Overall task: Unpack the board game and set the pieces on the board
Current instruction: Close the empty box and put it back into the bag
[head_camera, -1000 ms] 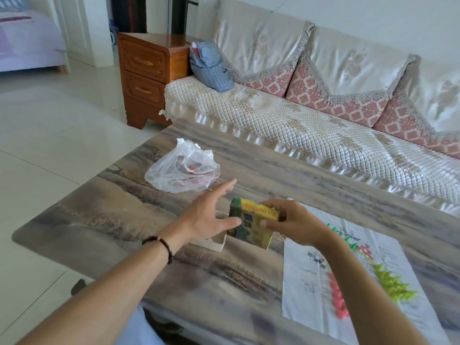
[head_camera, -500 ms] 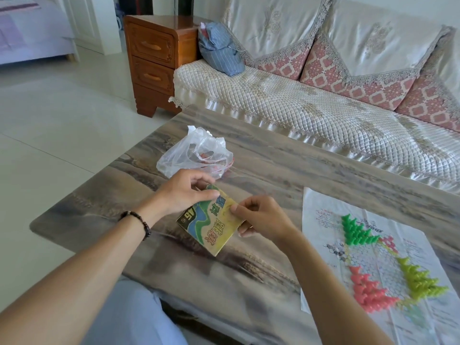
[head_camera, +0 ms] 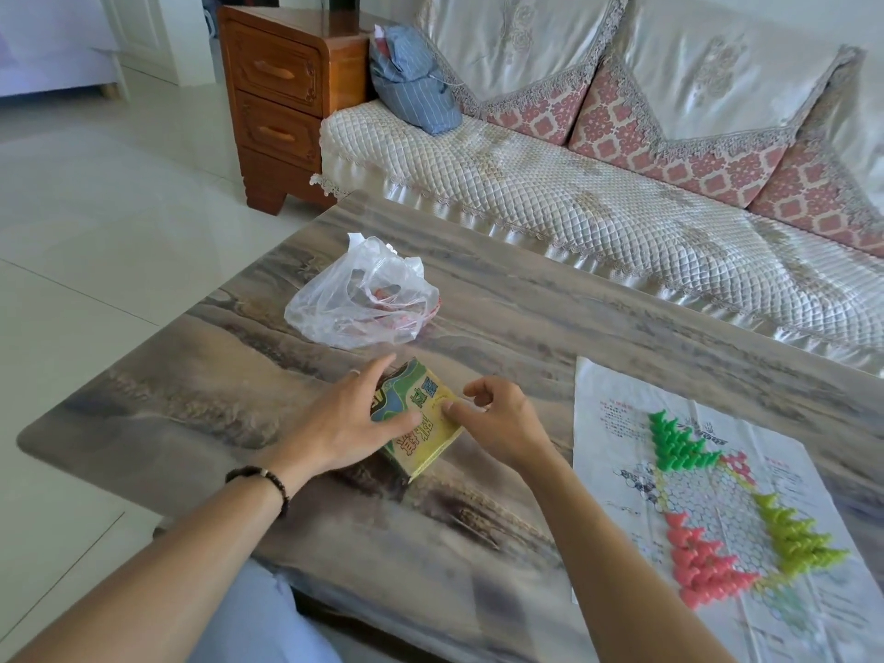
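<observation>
Head view: lay flat on the table, the game box, directly under both hands, long axis running from far-left to near-right. Rested on its left half, the left hand, fingers straight and spread, thumb across the lid, pressing rather than gripping. Touched its right edge, the right hand, fingers loosely curled, tips on the card; real pinch or not, could not tell. Equally near, both. Well to the right, the paper board, already carrying 3 clusters of pieces: green, pink, yellow-green. Beyond the box, a plastic bag.
</observation>
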### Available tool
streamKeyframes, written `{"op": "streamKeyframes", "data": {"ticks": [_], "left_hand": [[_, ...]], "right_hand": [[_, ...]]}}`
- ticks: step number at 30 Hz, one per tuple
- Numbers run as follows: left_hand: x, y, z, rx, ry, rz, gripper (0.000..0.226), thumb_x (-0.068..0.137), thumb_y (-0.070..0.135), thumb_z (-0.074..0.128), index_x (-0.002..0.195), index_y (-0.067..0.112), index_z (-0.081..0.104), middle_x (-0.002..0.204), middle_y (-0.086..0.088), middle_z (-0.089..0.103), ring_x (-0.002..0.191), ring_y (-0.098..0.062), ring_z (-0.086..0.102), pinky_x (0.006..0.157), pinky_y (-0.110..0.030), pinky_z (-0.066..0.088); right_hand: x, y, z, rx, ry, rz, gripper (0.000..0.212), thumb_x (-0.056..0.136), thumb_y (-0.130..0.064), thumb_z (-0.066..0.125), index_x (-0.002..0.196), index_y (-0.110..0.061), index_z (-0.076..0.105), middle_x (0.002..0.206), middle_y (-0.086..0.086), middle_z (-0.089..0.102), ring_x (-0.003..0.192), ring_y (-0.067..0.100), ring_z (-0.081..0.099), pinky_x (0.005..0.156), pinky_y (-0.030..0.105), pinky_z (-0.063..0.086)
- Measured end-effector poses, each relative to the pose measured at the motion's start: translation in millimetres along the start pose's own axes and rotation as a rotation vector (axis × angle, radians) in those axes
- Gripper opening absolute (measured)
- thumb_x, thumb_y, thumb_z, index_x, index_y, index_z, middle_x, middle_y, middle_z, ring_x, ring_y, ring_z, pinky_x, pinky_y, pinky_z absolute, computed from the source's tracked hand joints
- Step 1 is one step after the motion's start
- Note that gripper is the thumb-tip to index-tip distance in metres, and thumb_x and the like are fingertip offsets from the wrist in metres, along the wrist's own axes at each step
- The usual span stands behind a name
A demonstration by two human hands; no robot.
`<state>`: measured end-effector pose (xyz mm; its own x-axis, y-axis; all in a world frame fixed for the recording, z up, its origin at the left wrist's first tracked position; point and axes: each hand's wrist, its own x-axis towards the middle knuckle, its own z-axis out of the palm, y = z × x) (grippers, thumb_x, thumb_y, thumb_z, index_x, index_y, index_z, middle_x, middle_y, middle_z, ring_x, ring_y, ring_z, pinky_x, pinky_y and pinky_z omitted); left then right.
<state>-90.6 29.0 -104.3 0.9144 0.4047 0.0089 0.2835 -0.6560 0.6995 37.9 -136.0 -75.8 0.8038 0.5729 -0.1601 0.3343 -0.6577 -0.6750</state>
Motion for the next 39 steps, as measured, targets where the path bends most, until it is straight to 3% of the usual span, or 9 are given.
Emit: {"op": "streamKeyframes", "data": {"ticks": [4,8,11,14,20,24,29,35,39], "left_hand": [[-21,5,3,0.119,0.082,0.060,0.105,0.073,0.075,0.059,0.152,0.026,0.011,0.152,0.006,0.031,0.131,-0.013,0.038,0.097,-0.032,0.039],[-29,14,12,0.364,0.037,0.113,0.128,0.056,0.083,0.058,0.152,0.020,0.003,0.155,-0.001,0.018,0.132,-0.020,0.035,0.104,-0.036,0.037],[-23,8,17,0.315,0.015,0.112,0.123,0.058,0.071,0.064,0.151,0.022,0.001,0.151,0.000,0.020,0.128,-0.019,0.035,0.103,-0.034,0.039],[-16,3,14,0.178,-0.058,0.121,0.121,0.060,0.057,0.072,0.152,0.025,0.000,0.145,0.006,0.019,0.129,-0.013,0.028,0.103,-0.029,0.037],[-2,4,11,0.341,-0.150,0.167,0.116,0.060,0.053,0.068,0.153,0.029,0.003,0.146,0.006,0.022,0.128,-0.015,0.025,0.105,-0.031,0.033],[2,4,13,0.513,-0.166,0.174,0.114,0.058,0.062,0.062,0.152,0.030,0.007,0.146,0.006,0.024,0.126,-0.019,0.027,0.106,-0.034,0.027],[-1,1,10,0.459,-0.161,0.176,0.111,0.060,0.059,0.065,0.152,0.031,0.011,0.148,0.004,0.022,0.130,-0.018,0.027,0.108,-0.034,0.025],[-24,-37,-37,0.469,-0.034,0.008,0.108,0.061,0.064,0.064,0.152,0.031,0.014,0.148,0.004,0.024,0.128,-0.018,0.033,0.102,-0.033,0.038],[-34,-76,-81,0.502,0.067,-0.189,0.108,0.062,0.069,0.061,0.151,0.030,0.015,0.149,-0.001,0.027,0.127,-0.022,0.037,0.098,-0.035,0.040]], "right_hand": [[6,1,1,0.056,-0.066,-0.038,0.059,0.085,-0.037,0.065,0.136,-0.015,0.047,0.129,-0.001,0.052,0.112,0.015,0.053,0.091,0.031,0.044],[12,-7,5,0.123,-0.127,-0.024,0.046,0.089,-0.024,0.059,0.132,-0.010,0.051,0.120,0.002,0.058,0.104,0.015,0.056,0.086,0.028,0.043],[11,-8,6,0.192,-0.152,-0.036,0.027,0.093,-0.027,0.052,0.107,-0.008,0.065,0.098,0.005,0.066,0.085,0.015,0.057,0.074,0.034,0.046],[9,-4,7,0.265,-0.162,0.011,0.036,0.096,-0.035,0.044,0.095,-0.008,0.068,0.096,0.013,0.070,0.079,0.020,0.059,0.075,0.044,0.052],[14,-2,15,0.213,-0.206,0.039,0.039,0.090,-0.045,0.052,0.082,-0.011,0.068,0.078,0.003,0.066,0.071,0.017,0.057,0.066,0.036,0.048],[17,-8,26,0.058,-0.115,-0.023,0.016,0.085,-0.031,0.063,0.094,-0.019,0.069,0.083,0.000,0.069,0.076,0.017,0.064,0.066,0.031,0.050],[13,-3,23,0.108,-0.108,-0.002,0.018,0.083,-0.031,0.068,0.098,-0.021,0.070,0.085,0.001,0.072,0.077,0.016,0.068,0.068,0.030,0.055],[20,-45,57,0.152,-0.150,-0.099,0.015,0.082,-0.019,0.056,0.091,-0.024,0.066,0.081,0.000,0.065,0.077,0.020,0.061,0.077,0.042,0.056],[31,-95,92,0.045,-0.230,-0.264,0.024,0.090,-0.015,0.051,0.108,-0.012,0.066,0.087,-0.001,0.062,0.082,0.017,0.057,0.072,0.029,0.045]]}}
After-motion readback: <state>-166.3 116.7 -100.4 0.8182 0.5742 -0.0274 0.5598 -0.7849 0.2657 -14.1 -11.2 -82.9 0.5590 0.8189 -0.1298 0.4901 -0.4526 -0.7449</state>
